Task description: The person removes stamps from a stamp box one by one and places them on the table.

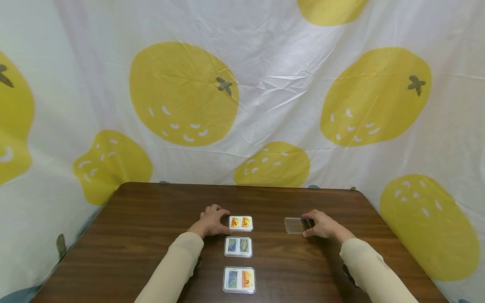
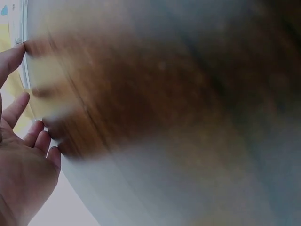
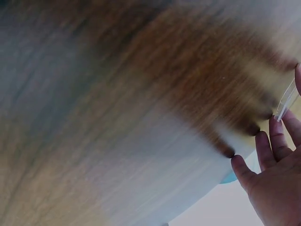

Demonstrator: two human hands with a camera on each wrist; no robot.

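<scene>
Placement seems underway, needing steadiness next: my left grip (image 1: 210, 221) pinches a white-orange rectangular plastic case (image 1: 241, 223), my right grip (image 1: 323, 225) a clear plastic rectangle (image 1: 293, 225).

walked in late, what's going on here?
A person is working at a wooden table with both hands. The left hand grips the left end of the farthest picture case; the right hand holds the right end of a clear plastic piece. Nearer the person, the middle case and nearest case lie untouched, roughly in line with the farthest.
</scene>
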